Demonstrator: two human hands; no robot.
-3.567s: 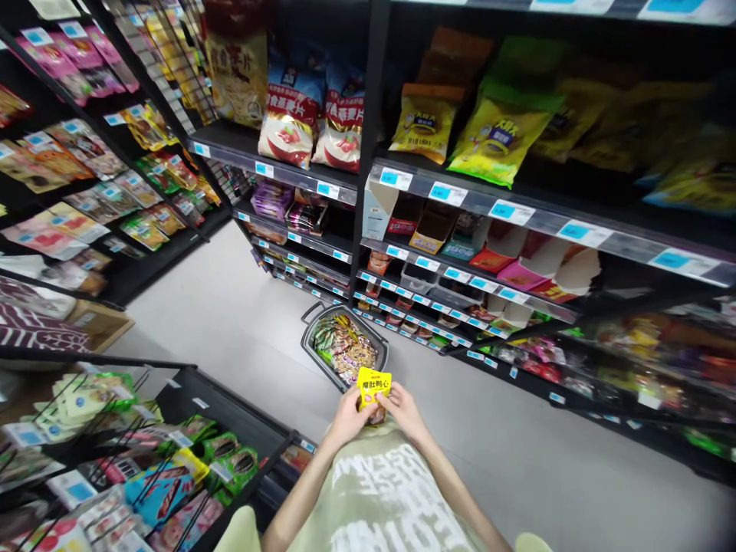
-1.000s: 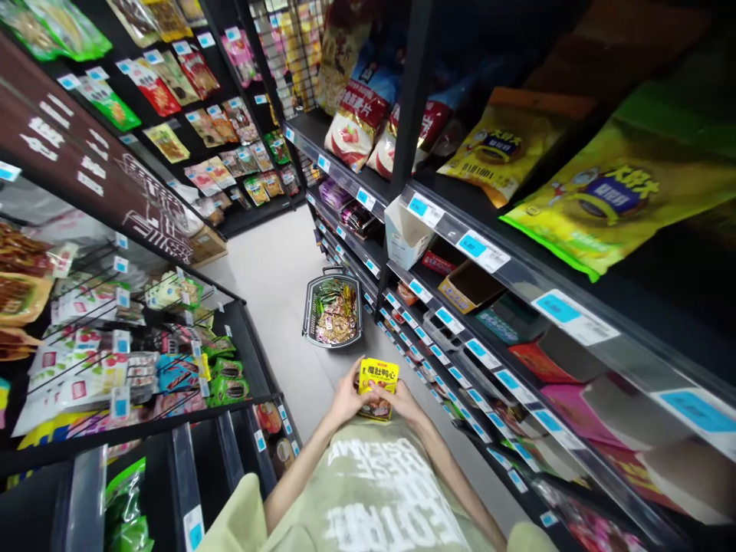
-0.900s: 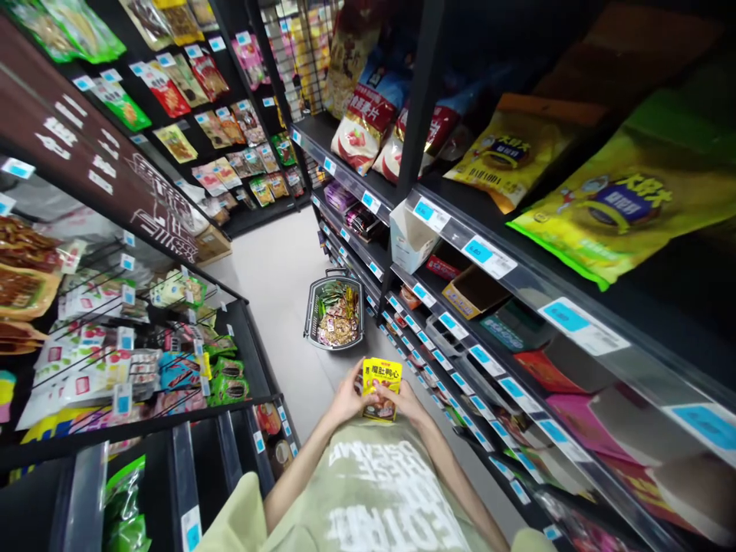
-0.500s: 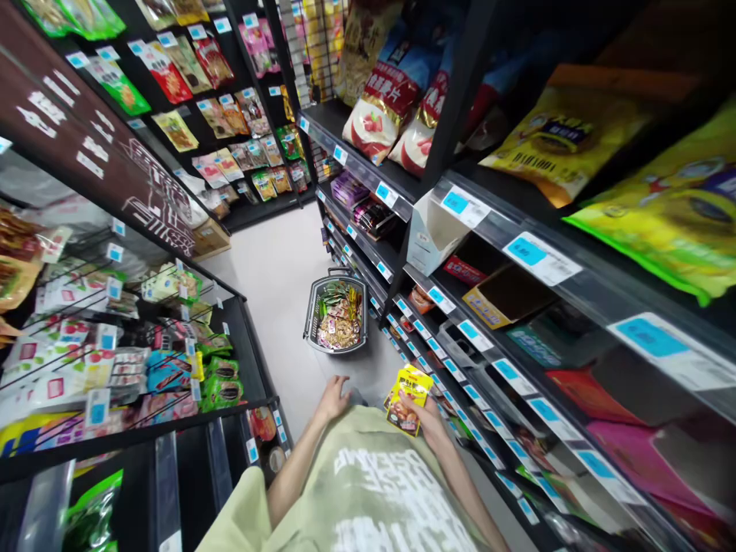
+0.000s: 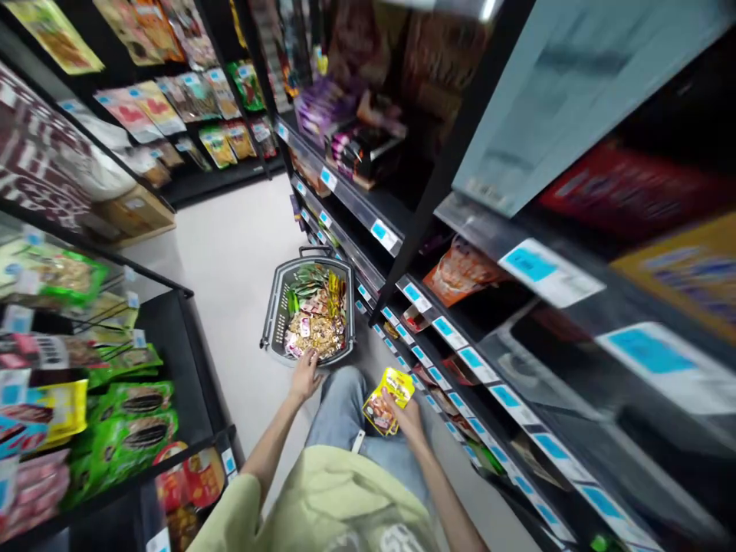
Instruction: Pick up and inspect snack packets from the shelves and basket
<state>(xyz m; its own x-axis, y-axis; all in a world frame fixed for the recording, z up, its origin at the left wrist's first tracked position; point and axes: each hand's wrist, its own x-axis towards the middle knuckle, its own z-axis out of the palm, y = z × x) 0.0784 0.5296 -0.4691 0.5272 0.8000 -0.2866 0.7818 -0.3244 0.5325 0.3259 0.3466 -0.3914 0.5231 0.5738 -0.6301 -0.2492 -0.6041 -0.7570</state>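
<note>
My right hand [image 5: 409, 418] is closed on a small yellow snack packet [image 5: 386, 399] and holds it low, beside the bottom shelves on the right. My left hand [image 5: 305, 376] hangs with its fingers loosely apart at the near rim of a grey shopping basket [image 5: 277, 310]. The basket stands on the floor and is full of small snack packets. My jeans and pale green shirt fill the bottom of the view.
Black shelving [image 5: 437, 192] with blue price tags runs along the right, stocked with boxes and bags. A lower rack [image 5: 115, 414] of hanging green and red packets stands at the left. A pale floor aisle [image 5: 230, 245] runs ahead to another wall of snacks.
Both hands held the packet a second ago. My left hand has let go and dropped to the basket's rim. I have bent lower and nearer to the basket.
</note>
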